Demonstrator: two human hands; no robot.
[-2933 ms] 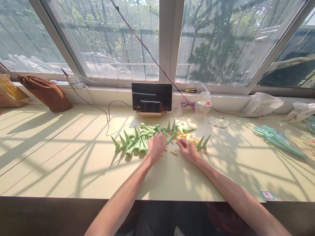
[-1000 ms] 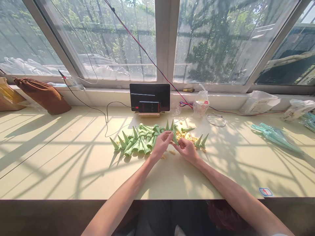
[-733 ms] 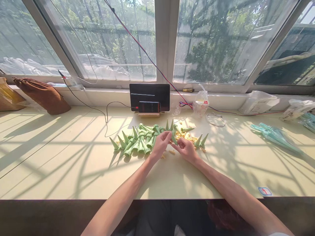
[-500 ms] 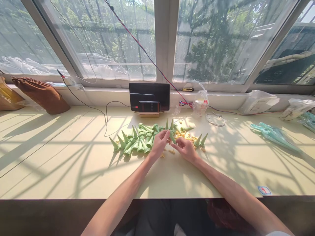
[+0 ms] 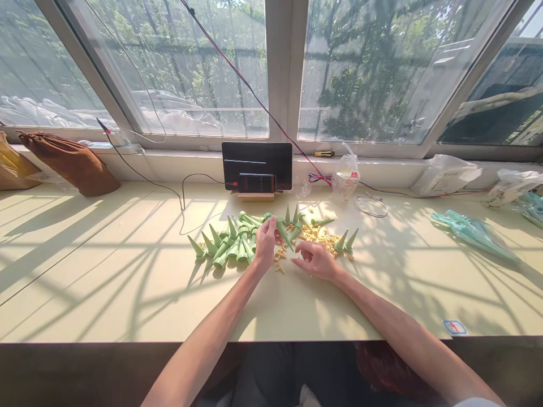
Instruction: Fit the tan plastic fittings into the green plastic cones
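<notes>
No word, brand or number can be read for certain. The phone [image 5: 257,183], propped in front of the tablet [image 5: 258,150], shows a row of small, dim characters, perhaps digits, too faint to make out, and the sticker [image 5: 455,327] at the table's [image 5: 322,316] near edge, on the right, bears a red mark inside a blue border on white, its meaning unclear. Red print shows on the bagged cup [image 5: 345,180], and blurred dark lettering on the white packet [image 5: 511,189] at far right, both illegible.
</notes>
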